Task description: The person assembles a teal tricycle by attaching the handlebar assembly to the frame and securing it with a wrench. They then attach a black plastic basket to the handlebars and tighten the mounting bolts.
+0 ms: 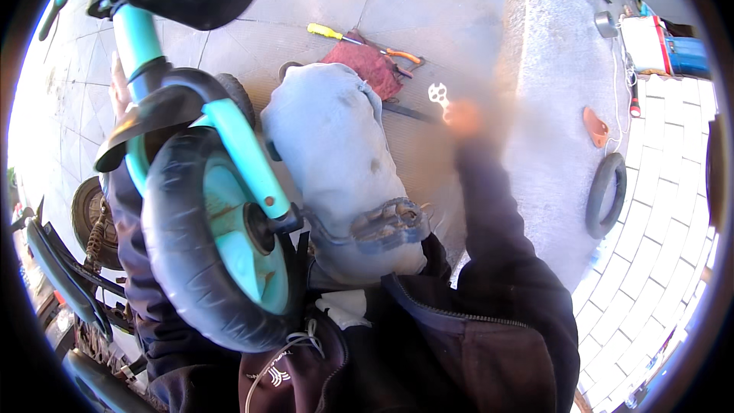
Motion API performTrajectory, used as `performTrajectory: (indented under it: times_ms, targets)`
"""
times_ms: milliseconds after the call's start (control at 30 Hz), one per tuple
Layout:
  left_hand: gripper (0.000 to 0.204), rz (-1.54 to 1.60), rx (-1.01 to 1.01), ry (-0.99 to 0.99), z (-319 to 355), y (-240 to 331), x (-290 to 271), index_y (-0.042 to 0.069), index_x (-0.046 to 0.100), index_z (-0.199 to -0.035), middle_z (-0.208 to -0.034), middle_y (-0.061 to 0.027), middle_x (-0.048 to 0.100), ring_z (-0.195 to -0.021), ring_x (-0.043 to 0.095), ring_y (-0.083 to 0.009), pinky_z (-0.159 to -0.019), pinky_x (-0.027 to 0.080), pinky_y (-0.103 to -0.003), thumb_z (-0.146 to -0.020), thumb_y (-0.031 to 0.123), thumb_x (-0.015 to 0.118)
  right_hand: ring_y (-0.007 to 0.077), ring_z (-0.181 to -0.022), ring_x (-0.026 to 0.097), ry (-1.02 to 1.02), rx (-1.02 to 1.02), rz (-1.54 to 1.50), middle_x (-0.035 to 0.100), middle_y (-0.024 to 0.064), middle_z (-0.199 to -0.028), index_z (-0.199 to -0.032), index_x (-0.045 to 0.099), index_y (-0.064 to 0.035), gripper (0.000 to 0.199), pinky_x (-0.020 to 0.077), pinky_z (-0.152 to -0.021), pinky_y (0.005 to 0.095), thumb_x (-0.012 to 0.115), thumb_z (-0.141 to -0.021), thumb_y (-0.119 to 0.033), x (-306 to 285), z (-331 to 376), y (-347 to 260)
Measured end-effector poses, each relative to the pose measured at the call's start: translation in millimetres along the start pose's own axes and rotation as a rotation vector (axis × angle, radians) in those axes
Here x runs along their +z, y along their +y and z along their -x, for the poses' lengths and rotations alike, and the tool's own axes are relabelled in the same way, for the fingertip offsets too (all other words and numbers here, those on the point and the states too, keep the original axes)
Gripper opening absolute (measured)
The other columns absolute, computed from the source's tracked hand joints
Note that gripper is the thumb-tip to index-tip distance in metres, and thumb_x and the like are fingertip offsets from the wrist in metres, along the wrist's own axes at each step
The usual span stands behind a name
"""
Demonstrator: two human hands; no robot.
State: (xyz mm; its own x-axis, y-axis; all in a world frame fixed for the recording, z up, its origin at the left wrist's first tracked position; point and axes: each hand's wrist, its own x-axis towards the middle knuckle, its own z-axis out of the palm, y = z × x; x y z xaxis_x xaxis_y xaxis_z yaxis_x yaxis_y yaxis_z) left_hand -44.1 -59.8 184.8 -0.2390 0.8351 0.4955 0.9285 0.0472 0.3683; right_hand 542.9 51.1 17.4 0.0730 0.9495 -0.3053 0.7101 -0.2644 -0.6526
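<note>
A small turquoise children's bike (237, 149) leans up against me on the left, its black-tyred wheel (180, 241) close to my chest. Fork, mudguard and hub nut all show. Behind the fork, my left hand (119, 88) is mostly hidden; it seems to grip the bike near the mudguard. Out to the right, my right hand (463, 118) is closed around a flat silver multi-hole spanner (438, 95), whose notched head points up and away. Motion blurs that hand. Beyond my bent knee lies a dark red cloth (371, 69) with a yellow-handled screwdriver (327, 31) and an orange-handled tool (404, 56).
My knee in pale trousers (329, 138) fills the middle. Along the right run a raised concrete strip (554, 99) and white tiles (650, 206), with a loose black tyre (606, 195), a brown leather-like piece (595, 127) and a tape roll (605, 24). Other bike parts and a wheel (95, 222) stand far left.
</note>
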Motion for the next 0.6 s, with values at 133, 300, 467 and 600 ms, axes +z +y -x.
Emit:
performTrajectory:
  times_ms: [133,300,467,600]
  targets:
    - [0.055,0.000,0.038,0.049,4.2,14.5,18.9,0.001,0.050,-0.134,-0.098,-0.0210,0.067,-0.079,0.069,-0.0350,-0.068,0.055,-0.045,-0.081,0.006,0.067,0.0119,-0.053,0.056,-0.054,-0.166,-0.509,0.064,0.0068,-0.081,-0.100,0.061,-0.0015,0.020,0.0460,-0.048,0.0262,0.062,-0.098,-0.021,-65.2,29.1,-50.7]
    - [0.057,-0.008,0.096,0.111,6.3,32.2,43.6,0.001,0.050,-0.135,-0.098,-0.0207,0.067,-0.079,0.069,-0.0345,-0.067,0.055,-0.044,-0.081,0.005,0.067,0.0114,-0.055,0.056,0.049,-0.431,-0.480,0.063,0.0059,-0.082,-0.102,0.060,-0.0036,0.019,0.0461,-0.050,0.0255,0.064,-0.098,-0.022,-120.0,88.3,-135.1]
    - [0.058,-0.059,0.138,0.226,8.1,68.4,59.4,0.000,0.050,-0.135,-0.098,-0.0205,0.067,-0.079,0.069,-0.0340,-0.067,0.055,-0.044,-0.080,0.004,0.067,0.0118,-0.059,0.056,-0.263,-0.290,-0.866,0.062,0.0053,-0.082,-0.114,0.060,-0.0049,0.021,0.0466,-0.052,0.0257,0.062,-0.099,-0.020,-140.4,127.0,-197.6]
    - [0.047,-0.112,0.042,0.326,11.8,103.7,63.3,0.002,0.057,-0.118,-0.087,-0.0183,0.065,-0.073,0.065,-0.0381,-0.060,0.051,-0.047,-0.074,0.007,0.070,0.0112,-0.063,0.053,-0.754,-0.292,-1.263,0.056,0.0045,-0.083,-0.142,0.047,-0.0038,0.046,0.0454,-0.053,0.0265,0.059,-0.100,-0.017,-137.3,133.4,-231.7]
